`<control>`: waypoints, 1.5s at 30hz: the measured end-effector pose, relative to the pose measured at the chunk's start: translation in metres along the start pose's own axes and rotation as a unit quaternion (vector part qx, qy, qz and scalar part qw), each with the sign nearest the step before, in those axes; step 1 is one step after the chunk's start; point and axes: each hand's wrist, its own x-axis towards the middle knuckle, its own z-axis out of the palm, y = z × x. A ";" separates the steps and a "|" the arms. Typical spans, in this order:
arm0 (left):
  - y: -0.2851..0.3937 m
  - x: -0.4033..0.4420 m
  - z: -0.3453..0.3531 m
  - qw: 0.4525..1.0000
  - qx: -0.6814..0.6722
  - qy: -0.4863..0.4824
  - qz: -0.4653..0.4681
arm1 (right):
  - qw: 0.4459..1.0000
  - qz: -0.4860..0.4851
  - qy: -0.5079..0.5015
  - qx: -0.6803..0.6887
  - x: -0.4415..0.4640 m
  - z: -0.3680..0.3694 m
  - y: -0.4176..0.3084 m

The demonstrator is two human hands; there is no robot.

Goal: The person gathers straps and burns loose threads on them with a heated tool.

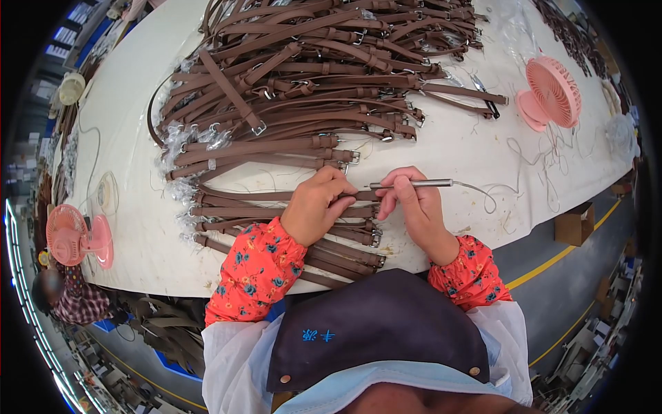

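My left hand [316,207] is closed, thumb against fingers, over a brown belt [252,195] lying across the table. Part of that belt is hidden under the hand. In my right hand [416,207] is a pen-shaped metal tool [427,183] with a thin wire running from its rear end. Its narrow tip points left, close to my left fingertips; whether it touches the belt I cannot tell. Several more brown belts [345,257] with silver buckles lie below and beside my left hand.
A large heap of brown buckled belts [310,76] covers the far part of the white table [138,103]. Pink fans [554,90] stand at right and left. Black-handled snips [491,103] lie near the heap. A person [72,297] is at the left; a cardboard box [574,224] stands right.
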 end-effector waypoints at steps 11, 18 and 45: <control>0.008 0.004 -0.001 0.995 0.093 -0.031 0.034 | 0.999 0.035 -0.014 -0.011 -0.002 -0.002 0.000; 0.006 0.004 0.000 0.995 0.088 -0.020 0.030 | 0.999 0.046 -0.018 -0.009 -0.001 -0.001 -0.001; 0.011 0.006 0.002 0.997 0.007 0.056 -0.054 | 0.999 0.047 -0.010 -0.001 -0.001 0.001 -0.004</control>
